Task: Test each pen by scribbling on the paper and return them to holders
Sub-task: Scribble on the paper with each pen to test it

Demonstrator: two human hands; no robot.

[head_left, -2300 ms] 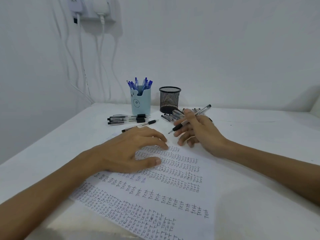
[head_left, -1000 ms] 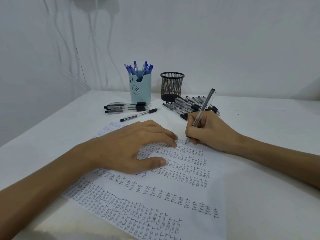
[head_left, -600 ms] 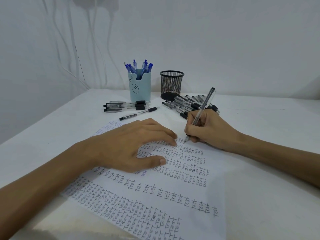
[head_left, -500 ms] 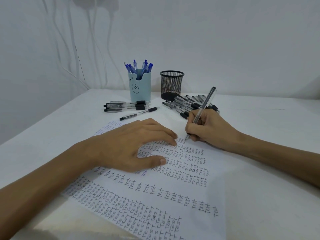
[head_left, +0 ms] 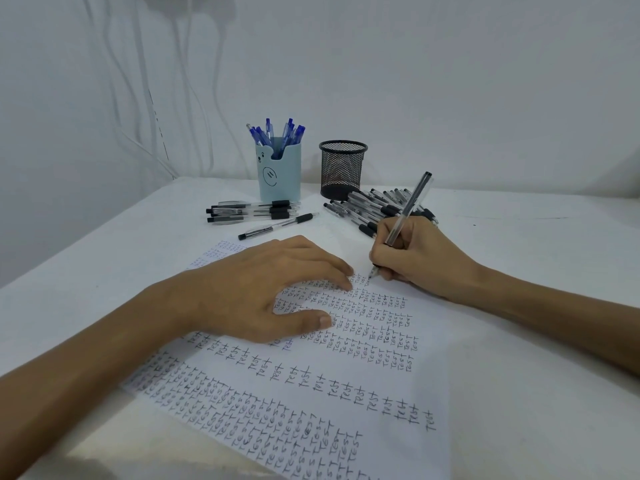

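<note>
One slim clear pen (head_left: 410, 206) pinched in right hand (head_left: 419, 259); left hand (head_left: 256, 289) flat on paper (head_left: 311, 393).

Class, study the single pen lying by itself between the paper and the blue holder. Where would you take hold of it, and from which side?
I'd pinch the lone pen at mid-barrel, coming straight down from above, fingers across its width. It lies flat on the table, apart from the pen stack, with free space along both long sides.
</note>
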